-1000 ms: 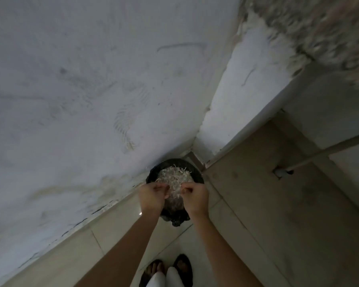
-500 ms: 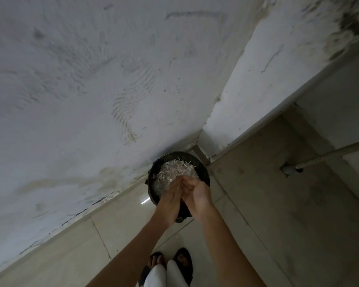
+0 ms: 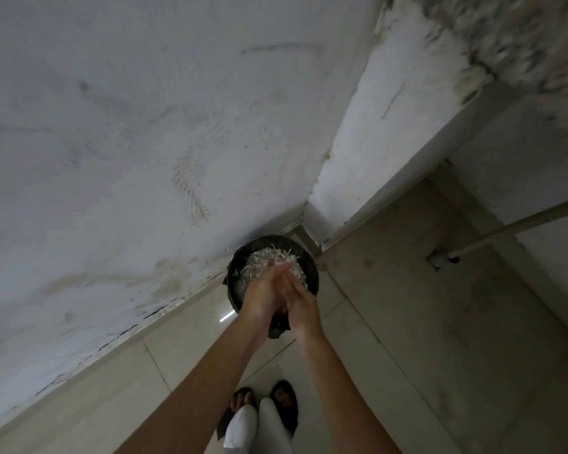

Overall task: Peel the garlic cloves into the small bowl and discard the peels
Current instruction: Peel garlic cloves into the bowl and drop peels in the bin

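1. Here, the left hand [image 3: 262, 290] and the right hand [image 3: 301, 306] meet palm to palm, fingers straight and flat against each other, gripping nothing that shows.
2. Both are held over the black bin [image 3: 269, 240], which stands on the tiled floor [image 3: 407, 322] in a corner, at 12 o'clock from the person's sandalled feet [image 3: 284, 401].
3. The garlic peels [image 3: 269, 258] lie heaped inside the bin, pale and shredded, nearly up to its rim.
4. A crumpled black liner [image 3: 277, 327] hangs over the bin's edge at 6 o'clock.
5. At 3 o'clock from the bin, well apart, a ribbed hose [image 3: 518, 226] runs to a fitting low on the wall.
6. A stained white wall [image 3: 145, 126] rises from 9 to 12 o'clock.
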